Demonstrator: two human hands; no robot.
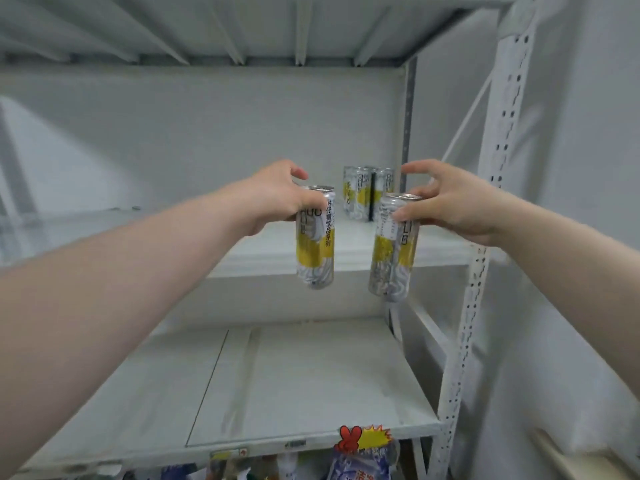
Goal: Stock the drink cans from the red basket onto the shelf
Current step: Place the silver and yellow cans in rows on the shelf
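Note:
My left hand (277, 197) grips the top of a tall silver and yellow drink can (314, 247), held upright in the air in front of the middle shelf (349, 252). My right hand (446, 202) grips the top of a second can (393, 258) of the same kind, slightly tilted, just right of the first. Both cans hang at the shelf's front edge, apart from each other. Two matching cans (367, 194) stand close together at the back right of that shelf. The red basket is out of view.
A lower white shelf (294, 382) lies below. At its front edge hangs a red and yellow price tag (363, 438), with packaged goods (360, 469) under it. A perforated white upright (485, 237) bounds the shelving on the right, and an upper shelf's underside (242, 29) is overhead.

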